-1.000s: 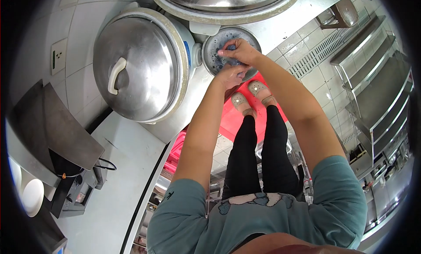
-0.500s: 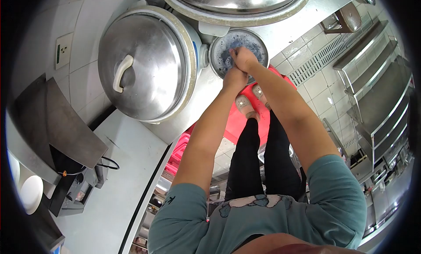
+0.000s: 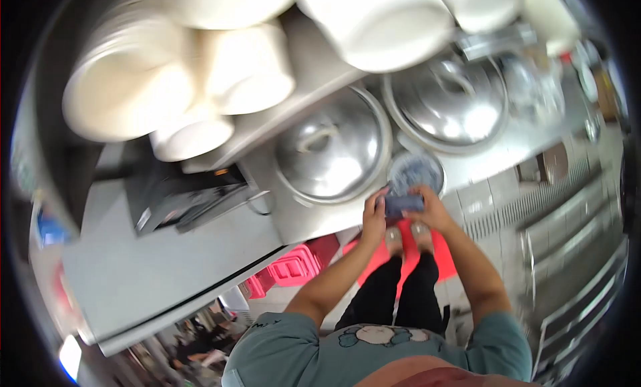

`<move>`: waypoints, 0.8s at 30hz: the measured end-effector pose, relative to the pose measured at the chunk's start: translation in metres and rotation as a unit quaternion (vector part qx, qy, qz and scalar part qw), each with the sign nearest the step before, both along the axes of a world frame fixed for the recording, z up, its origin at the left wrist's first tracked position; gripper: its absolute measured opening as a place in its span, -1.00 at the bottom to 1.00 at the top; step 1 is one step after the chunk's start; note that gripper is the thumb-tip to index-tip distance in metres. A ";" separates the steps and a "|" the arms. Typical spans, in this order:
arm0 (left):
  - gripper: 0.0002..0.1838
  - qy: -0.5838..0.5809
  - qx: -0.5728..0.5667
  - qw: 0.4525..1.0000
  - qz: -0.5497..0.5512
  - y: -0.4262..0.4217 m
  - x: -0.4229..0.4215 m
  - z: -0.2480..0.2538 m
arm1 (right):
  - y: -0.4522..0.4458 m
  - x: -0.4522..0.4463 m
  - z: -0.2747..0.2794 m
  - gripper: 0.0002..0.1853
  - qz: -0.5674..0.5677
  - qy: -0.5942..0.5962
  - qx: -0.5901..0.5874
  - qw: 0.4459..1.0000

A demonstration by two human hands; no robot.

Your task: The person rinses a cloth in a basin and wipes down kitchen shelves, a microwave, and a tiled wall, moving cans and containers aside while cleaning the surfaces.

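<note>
A folded blue-grey cloth [image 3: 403,205] is stretched between my hands in front of a round metal basin [image 3: 442,178]. My left hand [image 3: 374,213] grips the cloth's left end, and my right hand [image 3: 427,210] holds its right end. Dark bluish, sudsy-looking liquid shows in the basin behind the cloth. To the left of the basin is a large pot with a steel lid [image 3: 327,160]. A second lidded pot [image 3: 447,103] sits behind the basin. The view is blurred by motion.
White bowls and cups [image 3: 250,76] crowd a shelf [image 3: 320,86] above the counter. On the left is a white worktop [image 3: 173,253] with dark equipment. Pink-red bins [image 3: 294,265] stand below. My feet rest on a red surface [image 3: 441,257]; metal racks [image 3: 567,280] are at right.
My hands were together over the basin; now they are apart, nearer me, with the folded cloth between them. The view has shifted, bringing the shelf of white bowls into sight.
</note>
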State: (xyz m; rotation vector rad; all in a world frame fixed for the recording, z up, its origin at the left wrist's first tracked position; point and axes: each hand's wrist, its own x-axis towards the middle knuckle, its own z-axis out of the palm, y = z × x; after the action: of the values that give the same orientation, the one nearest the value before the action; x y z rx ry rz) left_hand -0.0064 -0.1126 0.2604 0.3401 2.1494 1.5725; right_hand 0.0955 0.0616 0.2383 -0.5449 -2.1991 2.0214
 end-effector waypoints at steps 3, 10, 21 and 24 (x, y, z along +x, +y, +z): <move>-0.74 0.035 0.082 0.992 0.093 -0.025 -0.018 0.087 | -0.007 0.004 0.114 -0.51 0.096 -0.065 -0.012 0.993; -0.24 0.050 0.179 0.969 0.163 -0.053 -0.004 0.307 | -0.075 -0.058 0.321 -0.36 0.128 0.172 -0.312 0.925; -0.56 0.326 0.425 0.826 0.175 -0.037 -0.093 0.589 | -0.012 -0.121 0.620 -0.68 -0.035 0.481 0.154 0.863; -0.53 0.566 0.205 0.790 0.121 0.025 -0.124 0.646 | 0.041 -0.159 0.676 -0.79 -0.182 0.593 0.108 0.777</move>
State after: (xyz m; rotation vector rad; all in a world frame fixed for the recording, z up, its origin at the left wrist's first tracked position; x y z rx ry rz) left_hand -0.1304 -0.0877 0.9069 1.5418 2.6605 2.3518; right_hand -0.0635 0.1029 0.9145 0.2974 -1.3155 1.2340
